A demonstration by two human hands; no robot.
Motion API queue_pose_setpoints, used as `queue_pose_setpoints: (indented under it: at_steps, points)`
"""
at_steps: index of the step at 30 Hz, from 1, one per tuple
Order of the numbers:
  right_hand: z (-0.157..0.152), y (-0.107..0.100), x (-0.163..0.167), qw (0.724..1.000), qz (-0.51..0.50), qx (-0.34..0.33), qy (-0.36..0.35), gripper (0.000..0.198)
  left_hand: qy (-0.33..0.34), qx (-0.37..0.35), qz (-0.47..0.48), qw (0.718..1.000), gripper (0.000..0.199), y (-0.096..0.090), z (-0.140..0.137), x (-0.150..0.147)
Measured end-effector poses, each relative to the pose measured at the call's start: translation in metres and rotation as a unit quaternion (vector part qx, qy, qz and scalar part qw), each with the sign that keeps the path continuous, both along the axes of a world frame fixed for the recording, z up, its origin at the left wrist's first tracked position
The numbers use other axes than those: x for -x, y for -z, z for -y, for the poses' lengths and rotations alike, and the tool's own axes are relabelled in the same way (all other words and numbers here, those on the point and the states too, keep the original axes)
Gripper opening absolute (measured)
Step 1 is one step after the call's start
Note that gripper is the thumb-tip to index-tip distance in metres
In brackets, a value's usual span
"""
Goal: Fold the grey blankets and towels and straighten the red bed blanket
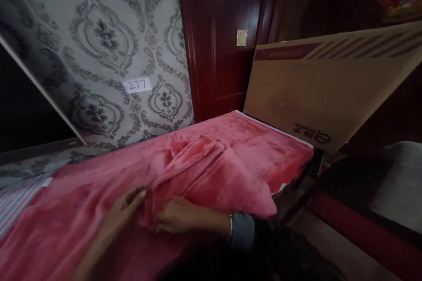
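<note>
A pink plush blanket (227,180) is bunched and folded over in the middle of a bed-like surface covered in pink plush fabric (267,140). My right hand (176,215) is closed on a fold of the blanket, its fingers curled into the cloth. Just left of it, my left hand (127,204) pinches the edge of the same fold between thumb and fingers, slightly blurred. One corner of the blanket hangs toward me on the right side.
Behind the surface stand a patterned wall with a paper label (137,85) reading 277 and a dark red door (227,30). A large cardboard box (316,92) leans beyond the far end. Striped cloth (20,199) lies at the left, and a dark chair-like object (359,184) is at the right.
</note>
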State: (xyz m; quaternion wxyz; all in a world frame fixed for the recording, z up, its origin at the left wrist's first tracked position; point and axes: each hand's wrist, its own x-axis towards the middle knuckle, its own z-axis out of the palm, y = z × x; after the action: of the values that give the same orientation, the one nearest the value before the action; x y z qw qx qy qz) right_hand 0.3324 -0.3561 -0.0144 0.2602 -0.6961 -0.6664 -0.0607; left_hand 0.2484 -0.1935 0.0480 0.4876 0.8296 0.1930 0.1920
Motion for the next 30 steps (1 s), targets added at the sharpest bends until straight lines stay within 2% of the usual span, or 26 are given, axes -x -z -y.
queue_pose_setpoints:
  at_steps: [1, 3, 6, 9, 12, 14, 16, 19, 23, 28, 30]
  points:
    - [0.006, 0.006, 0.0, 1.0, -0.012, -0.016, -0.007, 0.005, 0.007, -0.002, -0.006, 1.0, 0.07, 0.01, 0.002, 0.006]
    - [0.025, 0.006, -0.007, 0.997, -0.044, -0.071, 0.001, 0.012, 0.016, -0.014, -0.011, 1.0, 0.06, 0.027, 0.007, 0.014]
    - [0.074, -0.006, -0.036, 0.973, -0.11, -0.177, 0.098, 0.026, -0.002, -0.101, 0.028, 0.994, 0.046, 0.035, 0.018, 0.014]
    - [0.13, -0.007, -0.084, 0.913, -0.157, -0.274, 0.257, 0.028, 0.035, -0.197, 0.076, 0.977, 0.037, 0.028, 0.033, -0.003]
    - [0.17, 0.009, -0.134, 0.824, -0.23, -0.313, 0.412, 0.035, 0.112, -0.267, 0.121, 0.949, 0.03, 0.015, 0.053, -0.039]
    - [0.184, 0.023, -0.157, 0.78, -0.31, -0.31, 0.447, 0.042, 0.154, -0.306, 0.141, 0.929, 0.027, 0.008, 0.068, -0.069]
    - [0.188, 0.035, -0.17, 0.76, -0.363, -0.304, 0.445, 0.046, 0.179, -0.342, 0.127, 0.914, 0.027, 0.003, 0.085, -0.102]
    - [0.186, 0.042, -0.174, 0.762, -0.385, -0.31, 0.418, 0.045, 0.184, -0.375, 0.06, 0.906, 0.024, 0.0, 0.108, -0.145]
    - [0.179, 0.039, -0.168, 0.777, -0.401, -0.323, 0.362, 0.046, 0.155, -0.358, 0.026, 0.92, 0.019, 0.003, 0.124, -0.181]
    - [0.178, 0.026, -0.161, 0.811, -0.405, -0.291, 0.307, 0.034, 0.132, -0.275, 0.045, 0.951, 0.009, 0.009, 0.12, -0.202]
    - [0.178, 0.017, -0.156, 0.829, -0.39, -0.265, 0.3, 0.027, 0.13, -0.222, 0.063, 0.964, 0.013, 0.007, 0.117, -0.203]
